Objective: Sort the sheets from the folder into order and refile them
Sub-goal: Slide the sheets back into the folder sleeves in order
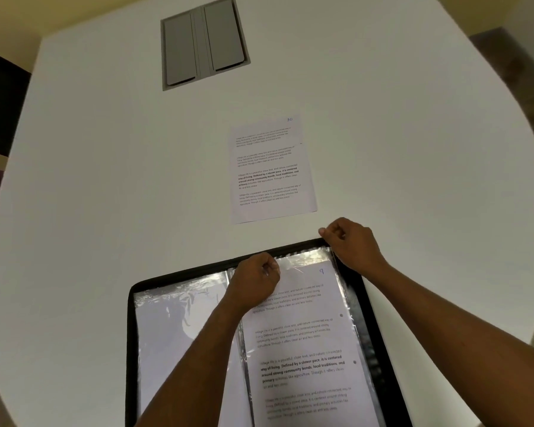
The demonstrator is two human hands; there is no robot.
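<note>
1. We see a black-edged display folder (379, 365) lying open on a large white rounded table (105, 180), near the table's front edge, with clear plastic sleeves on both halves.
2. In the folder's right-hand half lies a white printed sheet marked 9 in blue ink (302, 349), inside its glossy clear sleeve (309, 257), with the sleeve's top edge showing just above the paper.
3. Our left hand (256, 278) sits at the top of that sleeve near the folder's spine, fingers curled and pinching the upper edge of the plastic.
4. Our right hand (349, 245) is at the folder's far right corner, fingers curled and thumb against forefinger; it seems to pinch the sleeve's top corner, though we cannot tell exactly what it grips.
5. A second white printed sheet marked 10 in blue ink (272, 171) lies flat on the table just beyond the folder, apart from both hands.
6. The left half of the folder holds a crinkled clear sleeve with pale paper behind it (179, 328).
7. Farther back, a grey rectangular hatch with two flaps (204, 41) is set into the tabletop.
</note>
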